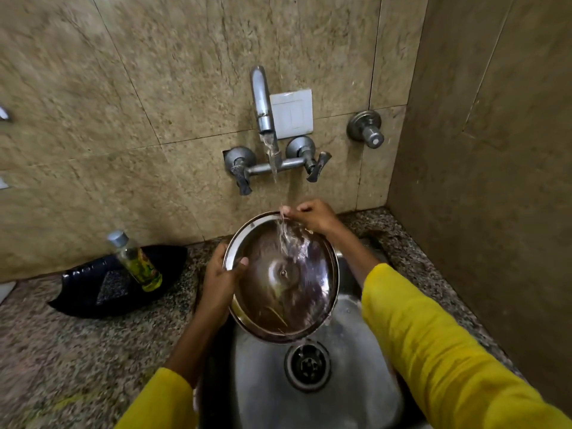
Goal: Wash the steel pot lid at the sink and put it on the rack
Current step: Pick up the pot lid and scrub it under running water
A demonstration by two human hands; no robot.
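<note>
While water runs, lid (280,277) tilts sinkward.

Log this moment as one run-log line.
phase: rinsing | steel pot lid: under tap stream, over sink | left hand: grips rim | right hand: at far rim

Both hands raised ahead, arms in yellow sleeves

The left hand (220,281) is curled in a grip, thumb lying across the top toward the right, its fingers (216,258) wrapped behind. The right hand (312,218) reaches farther forward, wrist bent, fingers (289,212) pinched together and pointing left, well apart from the left fingers. Both forearms angle inward.
</note>
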